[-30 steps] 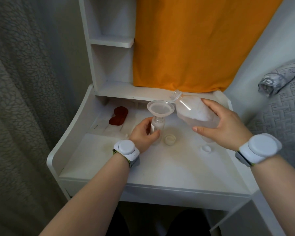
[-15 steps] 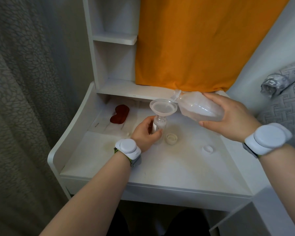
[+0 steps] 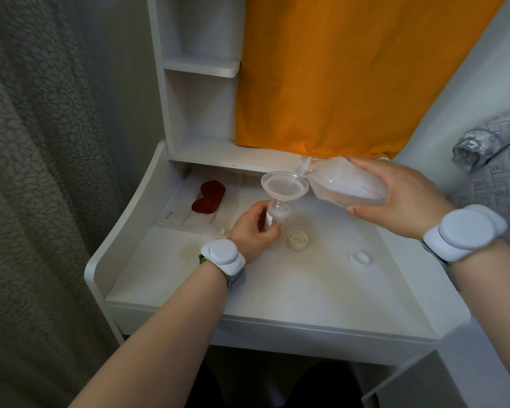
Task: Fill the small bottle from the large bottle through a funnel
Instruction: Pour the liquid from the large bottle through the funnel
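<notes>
A small clear bottle stands on the white desk with a translucent funnel seated in its neck. My left hand grips the small bottle from the left. My right hand holds the large clear bottle tipped almost level, its open mouth over the funnel's right rim. Clear liquid lies along the large bottle's lower side. A thin stream seems to run into the funnel, though it is hard to make out.
A cream cap lies just right of the small bottle, and a clear cap lies further right. A dark red object rests at the desk's back left. White shelves and an orange cloth stand behind.
My right hand has tipped the large bottle further down and brought its mouth over the funnel's rim. My left hand has kept its grip on the small bottle.
</notes>
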Action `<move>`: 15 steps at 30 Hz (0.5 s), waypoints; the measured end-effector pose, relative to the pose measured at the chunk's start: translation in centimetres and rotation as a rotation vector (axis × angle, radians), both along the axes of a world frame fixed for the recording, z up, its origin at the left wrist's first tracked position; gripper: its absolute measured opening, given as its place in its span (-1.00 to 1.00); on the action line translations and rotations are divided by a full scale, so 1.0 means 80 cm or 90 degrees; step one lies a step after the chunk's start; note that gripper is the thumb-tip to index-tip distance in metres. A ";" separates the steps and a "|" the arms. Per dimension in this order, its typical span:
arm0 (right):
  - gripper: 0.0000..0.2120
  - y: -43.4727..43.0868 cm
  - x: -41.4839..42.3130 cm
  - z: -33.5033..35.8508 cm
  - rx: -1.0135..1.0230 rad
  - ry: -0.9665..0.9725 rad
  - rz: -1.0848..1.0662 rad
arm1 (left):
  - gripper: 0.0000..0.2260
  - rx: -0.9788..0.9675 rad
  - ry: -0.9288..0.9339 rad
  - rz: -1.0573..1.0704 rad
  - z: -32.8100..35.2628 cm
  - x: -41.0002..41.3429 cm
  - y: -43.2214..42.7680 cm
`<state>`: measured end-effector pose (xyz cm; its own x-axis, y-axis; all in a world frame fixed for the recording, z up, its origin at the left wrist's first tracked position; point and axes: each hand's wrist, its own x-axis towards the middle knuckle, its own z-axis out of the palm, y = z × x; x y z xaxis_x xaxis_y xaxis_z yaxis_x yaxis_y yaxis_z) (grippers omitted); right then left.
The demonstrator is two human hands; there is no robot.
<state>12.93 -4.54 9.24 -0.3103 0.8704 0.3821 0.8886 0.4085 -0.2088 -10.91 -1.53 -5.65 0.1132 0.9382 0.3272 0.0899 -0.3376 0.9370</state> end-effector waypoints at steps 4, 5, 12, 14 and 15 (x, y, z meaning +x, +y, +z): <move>-0.28 -0.001 -0.002 0.003 0.009 -0.017 0.000 | -0.61 -0.003 -0.001 0.002 0.000 0.001 0.000; -0.28 -0.001 -0.002 0.004 0.010 -0.020 0.002 | -0.61 -0.005 -0.004 0.002 0.001 0.001 0.000; -0.27 -0.001 -0.003 0.008 0.014 -0.035 0.006 | -0.67 0.002 -0.008 0.009 0.002 0.002 -0.001; -0.27 0.000 -0.003 0.009 0.018 -0.040 0.005 | -0.67 -0.001 -0.003 0.007 0.002 0.001 -0.001; -0.27 0.000 -0.003 0.010 0.019 -0.043 0.002 | -0.66 -0.002 -0.003 0.006 0.001 0.001 -0.001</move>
<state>12.69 -4.53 10.00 -0.3383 0.8580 0.3866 0.8992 0.4158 -0.1360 -10.82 -1.57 -5.53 0.1033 0.9399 0.3254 0.0885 -0.3345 0.9382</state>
